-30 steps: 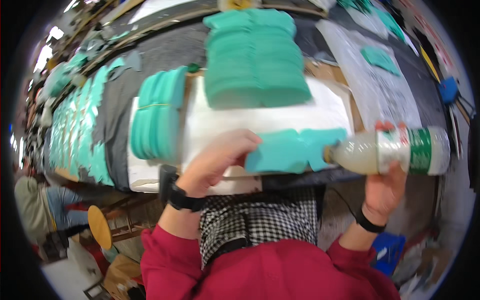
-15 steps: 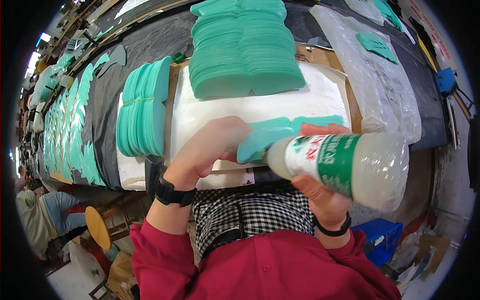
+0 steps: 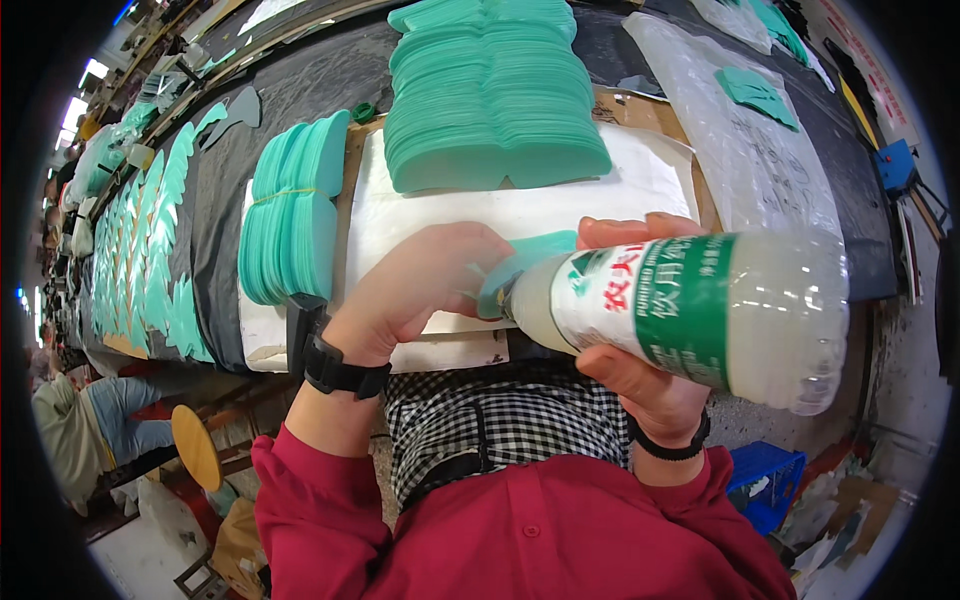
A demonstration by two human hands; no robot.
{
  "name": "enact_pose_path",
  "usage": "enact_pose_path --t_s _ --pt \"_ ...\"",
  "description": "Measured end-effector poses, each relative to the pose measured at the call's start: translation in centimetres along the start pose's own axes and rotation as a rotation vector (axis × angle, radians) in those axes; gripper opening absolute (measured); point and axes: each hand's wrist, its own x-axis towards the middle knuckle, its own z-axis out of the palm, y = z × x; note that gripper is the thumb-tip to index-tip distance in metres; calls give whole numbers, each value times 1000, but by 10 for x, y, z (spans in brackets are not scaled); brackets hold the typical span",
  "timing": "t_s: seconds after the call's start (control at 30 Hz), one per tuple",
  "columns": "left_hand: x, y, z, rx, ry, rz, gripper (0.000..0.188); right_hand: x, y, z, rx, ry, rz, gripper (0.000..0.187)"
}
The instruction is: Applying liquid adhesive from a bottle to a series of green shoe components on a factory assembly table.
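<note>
My right hand [image 3: 655, 395] is wrapped round a large clear plastic bottle [image 3: 690, 315] with a green and white label, holding cloudy whitish liquid. The bottle is tilted on its side, its neck pointing left. Its tip meets or nearly meets the near edge of a teal, sole-shaped sheet piece [image 3: 535, 250]; I cannot tell if they touch. My left hand [image 3: 425, 275], slightly blurred, pinches that piece at its left end. The bottle and my right hand hide the area behind them.
Beyond my hands a tall stack of teal pieces [image 3: 490, 110] stands on white sheeting [image 3: 385, 215]. A banded teal bundle [image 3: 290, 225] sits left. Clear plastic sheeting [image 3: 740, 150] lies right. A blue crate [image 3: 765, 485] and a round stool [image 3: 195, 447] stand below the table.
The bottle has come up closer to the camera, its base farther right and its tip slightly left. Less teal material shows behind it. My left hand still holds the piece.
</note>
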Motion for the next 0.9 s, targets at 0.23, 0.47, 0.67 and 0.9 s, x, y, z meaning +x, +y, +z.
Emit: enact_pose_path --t_s 0.23,0.47,0.67,0.9 --pt "6 -4 1 -4 -71 65 30 1 6 -5 -284 -60 -80 76" --pt "0 -7 -13 -21 52 48 30 4 9 2 -14 148 121 67" --pt "5 9 7 67 27 13 14 -7 8 -91 72 575 -70 60" --pt "-1 19 -1 43 36 105 16 -14 -12 -107 110 762 -125 70"
